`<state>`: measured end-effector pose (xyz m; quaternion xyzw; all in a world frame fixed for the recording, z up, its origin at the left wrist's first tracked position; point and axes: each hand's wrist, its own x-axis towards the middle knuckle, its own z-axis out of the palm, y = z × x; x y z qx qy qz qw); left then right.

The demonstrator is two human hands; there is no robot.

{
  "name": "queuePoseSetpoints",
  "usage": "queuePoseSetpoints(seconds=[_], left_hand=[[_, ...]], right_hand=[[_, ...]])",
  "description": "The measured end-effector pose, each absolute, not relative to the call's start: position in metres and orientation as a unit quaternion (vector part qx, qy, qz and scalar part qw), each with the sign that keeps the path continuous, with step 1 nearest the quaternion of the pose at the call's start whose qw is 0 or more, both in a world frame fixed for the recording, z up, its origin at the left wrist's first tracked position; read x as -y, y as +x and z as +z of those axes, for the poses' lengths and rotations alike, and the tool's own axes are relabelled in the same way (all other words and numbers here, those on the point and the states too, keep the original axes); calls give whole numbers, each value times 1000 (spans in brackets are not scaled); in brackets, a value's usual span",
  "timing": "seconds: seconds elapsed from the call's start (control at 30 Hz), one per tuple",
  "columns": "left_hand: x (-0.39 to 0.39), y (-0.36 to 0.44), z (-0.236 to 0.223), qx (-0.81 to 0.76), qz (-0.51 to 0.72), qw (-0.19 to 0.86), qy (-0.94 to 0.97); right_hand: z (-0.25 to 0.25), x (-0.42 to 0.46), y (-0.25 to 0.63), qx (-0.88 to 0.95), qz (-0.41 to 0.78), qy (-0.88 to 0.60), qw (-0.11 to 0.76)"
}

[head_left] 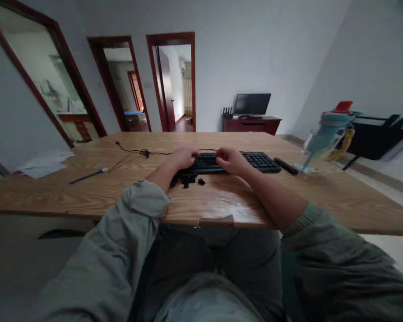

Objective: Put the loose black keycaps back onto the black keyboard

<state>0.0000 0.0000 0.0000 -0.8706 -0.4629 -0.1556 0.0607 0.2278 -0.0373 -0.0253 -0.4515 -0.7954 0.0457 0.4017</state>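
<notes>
A black computer keyboard (263, 162) lies on the wooden table, in front of my body. My left hand (184, 158) is closed around its left end, with the thumb reaching over the keys. Over the middle keys is my right hand (231, 162), its fingers curled together in a pinch. Whatever sits between those fingertips is too small to make out. Several loose black keycaps (188, 180) lie in a small heap just in front of the keyboard, near my left wrist. One small black piece (201, 181) lies a little apart from them.
The keyboard's cable (144, 152) runs left across the table (121, 197). A blue-handled brush (89, 175) and white papers (47, 163) lie further left. Right of the keyboard are a black bar-shaped object (286, 166) and a blurred light-blue object (322, 136). A monitor (251, 104) stands behind.
</notes>
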Motion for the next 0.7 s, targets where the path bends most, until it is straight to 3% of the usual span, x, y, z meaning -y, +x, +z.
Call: queuePoseSetpoints(seconds=[0.7], left_hand=[[1,13,-3,431,-115,-49,-894]], right_hand=[[-28,35,228,798,53,-461,385]])
